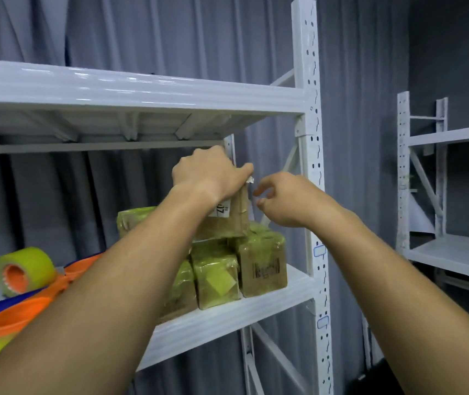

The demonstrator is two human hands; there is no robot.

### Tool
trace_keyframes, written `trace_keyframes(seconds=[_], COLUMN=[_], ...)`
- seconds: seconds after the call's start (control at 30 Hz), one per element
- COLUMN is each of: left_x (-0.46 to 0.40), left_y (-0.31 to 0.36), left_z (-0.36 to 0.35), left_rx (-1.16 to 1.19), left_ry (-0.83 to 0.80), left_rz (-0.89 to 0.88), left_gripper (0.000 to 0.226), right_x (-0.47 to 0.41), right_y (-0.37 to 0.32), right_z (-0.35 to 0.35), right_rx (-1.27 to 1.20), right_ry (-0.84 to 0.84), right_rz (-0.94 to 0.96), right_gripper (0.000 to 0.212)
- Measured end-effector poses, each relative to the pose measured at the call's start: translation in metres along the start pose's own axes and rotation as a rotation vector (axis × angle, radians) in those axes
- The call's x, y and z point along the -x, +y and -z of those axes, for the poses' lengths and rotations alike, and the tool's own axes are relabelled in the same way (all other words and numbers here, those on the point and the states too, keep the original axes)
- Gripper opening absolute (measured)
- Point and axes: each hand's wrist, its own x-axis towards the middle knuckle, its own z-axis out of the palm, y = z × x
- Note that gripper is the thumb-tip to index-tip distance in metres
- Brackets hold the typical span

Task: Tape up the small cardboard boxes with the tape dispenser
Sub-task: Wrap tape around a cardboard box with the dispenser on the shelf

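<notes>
My left hand point(207, 172) grips the top of a small brown cardboard box point(234, 215) that stands on top of a stack of boxes on the white shelf point(227, 317). The boxes below it point(216, 275) are wrapped in yellow-green tape; one at the right point(264, 266) shows a barcode. My right hand point(287, 201) hovers just right of the top box with its fingers loosely curled and nothing in them. An orange tape dispenser point(36, 297) carrying a yellow-green tape roll point(23, 270) lies on the shelf at the left, partly behind my left forearm.
A white upper shelf point(142, 89) hangs close above my hands. The shelf's perforated upright post point(313, 166) stands right next to my right hand. A second white rack point(450, 195) stands at the right. Grey curtains hang behind.
</notes>
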Motion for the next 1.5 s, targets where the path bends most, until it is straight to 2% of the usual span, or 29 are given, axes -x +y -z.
trace_keyframes(seconds=[0.27, 0.57, 0.77, 0.87, 1.03, 1.3, 1.5], left_x=[0.005, 0.008, 0.011, 0.018, 0.03, 0.039, 0.047], left_y=[0.017, 0.011, -0.002, -0.007, -0.008, -0.027, -0.036], left_z=[-0.033, -0.034, -0.026, -0.024, -0.024, -0.037, -0.027], left_rx=[-0.179, -0.247, -0.183, -0.116, -0.137, -0.149, -0.034], left_ry=[-0.001, -0.054, -0.108, -0.065, 0.001, -0.03, -0.061], left_rz=[0.114, 0.168, 0.146, 0.127, 0.097, 0.134, 0.094], left_gripper=[0.061, 0.088, 0.078, 0.063, 0.054, 0.067, 0.061], right_x=[-0.028, -0.029, -0.021, -0.017, -0.008, -0.005, -0.001], right_y=[0.03, 0.042, 0.042, 0.04, 0.041, 0.038, 0.03], right_z=[-0.022, -0.034, -0.039, -0.046, -0.053, -0.05, -0.051], right_rx=[-0.09, -0.161, -0.179, -0.176, -0.134, -0.142, -0.154], right_ry=[-0.103, -0.171, -0.196, -0.219, -0.284, -0.278, -0.261], right_rz=[0.099, 0.153, 0.177, 0.164, 0.137, 0.136, 0.148], right_gripper=[0.03, 0.027, 0.031, 0.034, 0.041, 0.041, 0.04])
